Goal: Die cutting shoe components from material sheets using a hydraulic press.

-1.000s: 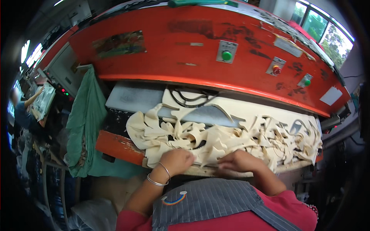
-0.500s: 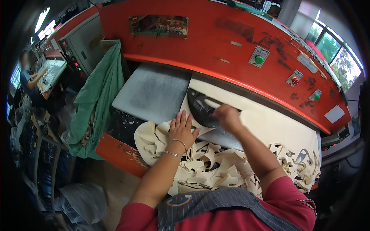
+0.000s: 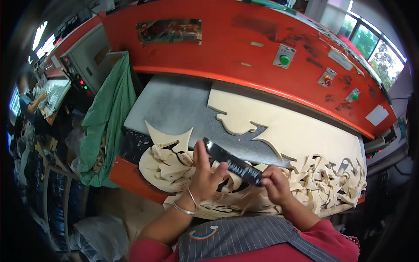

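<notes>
A black cutting die (image 3: 233, 161), with white marks along its side, is tilted above the scraps in front of the press bed. My right hand (image 3: 277, 185) is closed round its right end. At the other end is my left hand (image 3: 206, 174), fingers stretched up and thumb apart, beside or against the die; exact contact cannot be made out. Behind the die, a cream sheet (image 3: 301, 122) lies on the grey cutting bed (image 3: 174, 105), with curved cut-outs along its near left edge. A pointed cream offcut (image 3: 168, 137) lies left of my left hand.
Tangled cream scraps (image 3: 323, 179) line the front edge. The red press beam (image 3: 218, 52) spans the back, bearing green buttons (image 3: 284, 60) and a red button (image 3: 327, 81). Green cloth (image 3: 107, 126) hangs at left. A person (image 3: 30, 100) works at the far left.
The die has been lifted off the sheet and brought toward me, exposing a cut-out edge. My left hand has turned upward beside it. The offcut at left now lies apart from the sheet.
</notes>
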`<state>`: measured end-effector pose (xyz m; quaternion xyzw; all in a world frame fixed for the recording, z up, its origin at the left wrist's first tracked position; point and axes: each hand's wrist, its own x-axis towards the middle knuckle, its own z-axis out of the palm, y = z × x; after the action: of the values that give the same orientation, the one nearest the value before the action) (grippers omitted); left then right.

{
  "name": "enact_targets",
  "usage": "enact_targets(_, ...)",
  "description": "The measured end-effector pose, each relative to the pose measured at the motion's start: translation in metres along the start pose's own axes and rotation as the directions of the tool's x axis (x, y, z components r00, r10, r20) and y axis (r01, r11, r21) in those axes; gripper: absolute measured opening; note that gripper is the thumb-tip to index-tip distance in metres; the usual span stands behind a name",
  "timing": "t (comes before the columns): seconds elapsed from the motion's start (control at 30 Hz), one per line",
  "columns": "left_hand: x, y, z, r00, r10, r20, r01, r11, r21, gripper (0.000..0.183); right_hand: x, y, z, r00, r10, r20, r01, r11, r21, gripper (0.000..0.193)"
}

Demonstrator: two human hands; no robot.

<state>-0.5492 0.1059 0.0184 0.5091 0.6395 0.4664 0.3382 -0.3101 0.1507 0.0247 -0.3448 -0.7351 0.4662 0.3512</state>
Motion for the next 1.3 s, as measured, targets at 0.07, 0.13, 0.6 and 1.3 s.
enact_targets(0.07,-0.006,0.034,0.013,0.976,-0.211,-0.053,0.128,0.754,-0.644,0.071,-0.013,-0.018,-0.002,0.997,-0.069,-0.023,0.068,0.997,-0.041,0.013)
enact_targets(0.13,-0.025,0.034,0.02,0.953,-0.276,0.121,0.235,0.428,-0.873,0.057,-0.021,-0.027,0.001,0.987,-0.156,-0.022,0.155,0.986,-0.061,0.012)
enact_targets(0.6,-0.063,0.045,0.025,0.768,-0.094,0.633,0.495,0.714,-0.495,0.081,-0.037,-0.007,0.019,0.987,0.058,0.147,-0.058,0.998,-0.009,0.092)
enact_targets(1.3,-0.079,-0.023,0.01,0.987,-0.079,-0.143,0.05,0.979,-0.197,0.046,-0.048,0.017,0.014,0.98,0.189,-0.056,-0.098,0.714,0.693,0.052)
